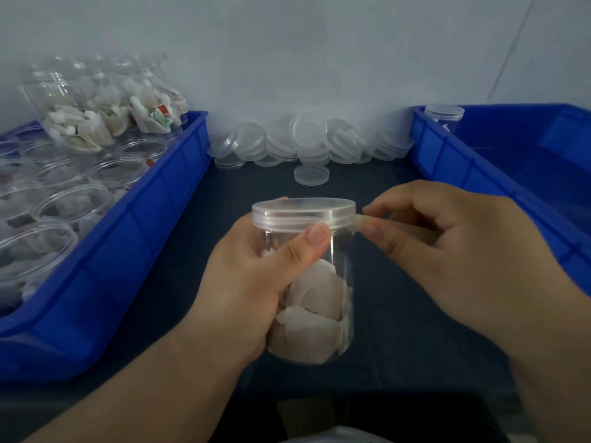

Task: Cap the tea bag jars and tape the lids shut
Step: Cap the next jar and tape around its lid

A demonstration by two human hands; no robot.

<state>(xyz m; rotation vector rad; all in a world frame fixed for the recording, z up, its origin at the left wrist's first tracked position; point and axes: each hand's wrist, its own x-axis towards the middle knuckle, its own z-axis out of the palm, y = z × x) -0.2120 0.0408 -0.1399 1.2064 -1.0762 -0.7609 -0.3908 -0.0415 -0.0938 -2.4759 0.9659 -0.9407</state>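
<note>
While left hand (249,282) grips the capped jar (342,260), right hand (447,251) pinches tape (357,222) at its lid (303,210)

A dark tabletop (399,314) carries two blue plastic bins with ribbed walls. The left bin (153,238) lies along the tabletop's left edge and the right bin (479,174) along its right edge. A pale wall (319,59) rises behind the far edge, and a thin line (508,59) slants down its right part.
</note>
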